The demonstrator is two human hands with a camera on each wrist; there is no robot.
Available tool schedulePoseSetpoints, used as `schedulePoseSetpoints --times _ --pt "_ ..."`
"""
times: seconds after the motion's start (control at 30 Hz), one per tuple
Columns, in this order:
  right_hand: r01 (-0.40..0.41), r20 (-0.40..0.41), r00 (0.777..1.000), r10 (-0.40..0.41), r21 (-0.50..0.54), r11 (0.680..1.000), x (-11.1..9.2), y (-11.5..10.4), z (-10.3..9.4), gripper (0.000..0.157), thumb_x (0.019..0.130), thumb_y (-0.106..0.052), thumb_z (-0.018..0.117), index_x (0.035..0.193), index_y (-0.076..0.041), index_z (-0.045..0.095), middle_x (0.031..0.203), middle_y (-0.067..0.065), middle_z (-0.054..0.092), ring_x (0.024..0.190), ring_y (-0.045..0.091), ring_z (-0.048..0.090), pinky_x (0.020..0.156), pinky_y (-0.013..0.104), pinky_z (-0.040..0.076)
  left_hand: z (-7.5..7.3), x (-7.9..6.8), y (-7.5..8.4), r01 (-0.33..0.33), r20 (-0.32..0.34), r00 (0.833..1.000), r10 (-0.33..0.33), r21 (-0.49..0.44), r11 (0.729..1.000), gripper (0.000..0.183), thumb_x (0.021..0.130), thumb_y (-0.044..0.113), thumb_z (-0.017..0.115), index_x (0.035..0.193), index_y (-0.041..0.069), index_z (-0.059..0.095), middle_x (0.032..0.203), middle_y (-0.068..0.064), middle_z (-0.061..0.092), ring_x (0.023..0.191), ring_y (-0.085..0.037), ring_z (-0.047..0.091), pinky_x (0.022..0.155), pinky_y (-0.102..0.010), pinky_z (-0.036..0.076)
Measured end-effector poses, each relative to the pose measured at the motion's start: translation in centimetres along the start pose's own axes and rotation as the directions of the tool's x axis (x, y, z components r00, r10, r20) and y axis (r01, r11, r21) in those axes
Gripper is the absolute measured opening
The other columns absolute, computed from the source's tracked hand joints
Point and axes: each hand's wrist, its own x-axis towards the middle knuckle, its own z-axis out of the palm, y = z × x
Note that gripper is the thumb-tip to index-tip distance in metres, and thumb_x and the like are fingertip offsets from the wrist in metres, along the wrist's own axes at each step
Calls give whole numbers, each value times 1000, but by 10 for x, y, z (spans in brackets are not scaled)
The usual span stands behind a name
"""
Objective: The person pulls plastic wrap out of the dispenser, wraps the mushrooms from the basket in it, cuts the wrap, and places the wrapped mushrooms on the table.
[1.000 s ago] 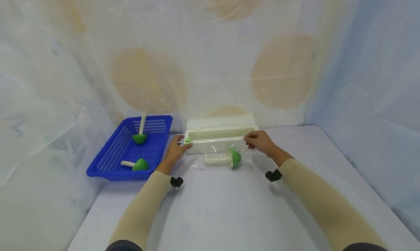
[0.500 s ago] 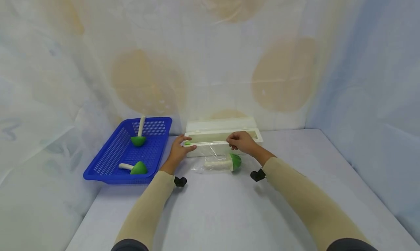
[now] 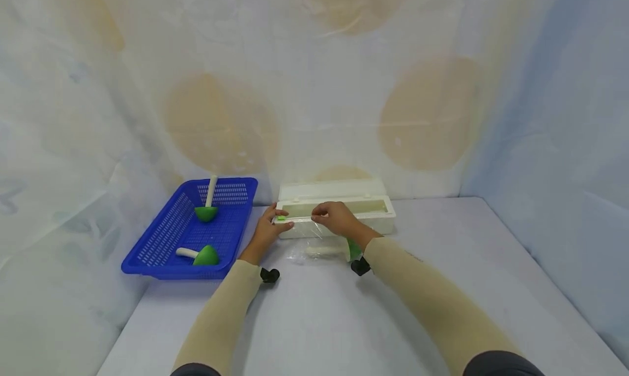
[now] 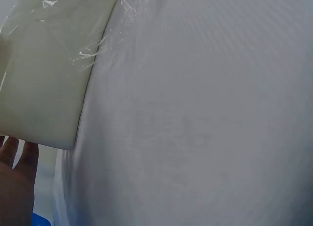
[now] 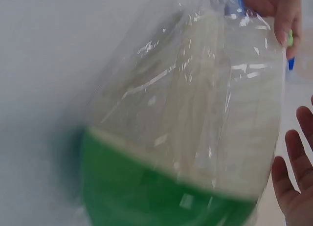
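A long white cling film dispenser stands at the back of the table, its lid raised. My left hand grips the dispenser's left end, near a small green slider. My right hand is over the front edge; its fingers look loosely bent in the head view and spread in the right wrist view, with nothing visible in them. Clear film hangs from the dispenser over a utensil with a white handle and a rounded green head. My right wrist partly hides the head.
A blue perforated basket stands to the left, close to my left forearm. Inside lie two similar pieces, one a green-headed utensil at the back, the other near the front. Patterned sheeting walls the table's back and sides.
My right hand has moved left along the dispenser's front edge, from its right end toward the middle. My left hand keeps its grip at the left end. The head view has shifted slightly.
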Motion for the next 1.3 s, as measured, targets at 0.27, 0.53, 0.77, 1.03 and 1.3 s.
schedulePoseSetpoints --times 0.27,0.53,0.77,1.03,1.3 --pt "101 11 995 -102 -238 966 20 -28 26 21 97 -30 62 107 -16 73 99 -4 67 98 17 59 87 35 47 -4 0 -4 7 47 999 -9 31 999 29 81 12 79 103 -1 67 157 -13 23 143 -36 20 108 -52 30" --pt "-66 -96 994 42 -253 965 30 -49 47 32 96 -39 60 105 -11 73 100 3 68 91 20 63 79 36 50 -6 0 -3 29 39 999 -31 63 998 28 81 12 79 103 -1 67 157 -12 25 143 -34 19 108 -56 26" --pt "-129 -141 986 90 -299 945 40 -52 60 38 94 -48 60 78 -14 69 70 -3 61 65 15 57 59 32 46 -5 1 -4 -30 51 998 29 32 999 26 81 2 75 104 -7 66 155 -16 29 143 -33 20 108 -58 24" --pt "-186 -132 980 148 -342 921 53 -57 68 48 91 -58 57 68 -17 62 76 1 61 68 18 58 57 34 46 -7 4 -4 -83 30 996 81 56 995 25 76 -12 72 100 -12 64 152 -27 28 140 -41 24 107 -55 30" --pt "-218 -143 974 175 -387 896 56 -62 69 48 91 -59 56 76 -14 64 88 5 65 80 23 63 64 37 50 -7 3 -1 -98 34 995 95 85 992 22 77 -11 69 99 -11 65 150 -27 31 140 -40 26 107 -53 30"
